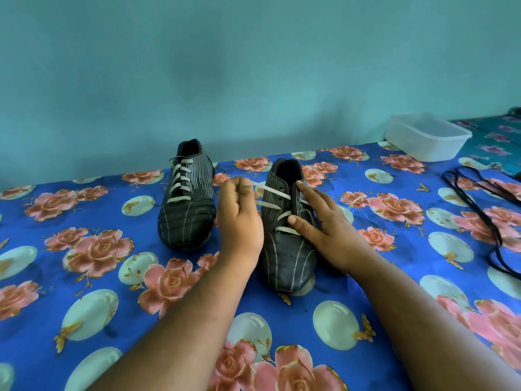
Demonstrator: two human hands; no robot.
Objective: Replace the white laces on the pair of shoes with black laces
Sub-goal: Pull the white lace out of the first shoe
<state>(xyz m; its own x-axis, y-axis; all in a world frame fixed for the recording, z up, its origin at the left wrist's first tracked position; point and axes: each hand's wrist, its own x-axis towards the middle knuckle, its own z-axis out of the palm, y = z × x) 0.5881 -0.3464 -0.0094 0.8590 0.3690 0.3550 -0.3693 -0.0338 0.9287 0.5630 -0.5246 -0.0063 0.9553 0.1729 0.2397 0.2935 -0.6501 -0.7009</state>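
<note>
Black shoes [287,227], white laces [275,193], hands [324,221] on one

A plain teal wall [253,66] fills the upper half of the view, evenly and softly lit, with faint darker patches. Below it lies a table covered by a blue cloth [84,277] printed with pink roses, pale ovals and small gold butterflies. At far right, a second surface carries a teal floral cloth [496,139], touching the blue one.
</note>
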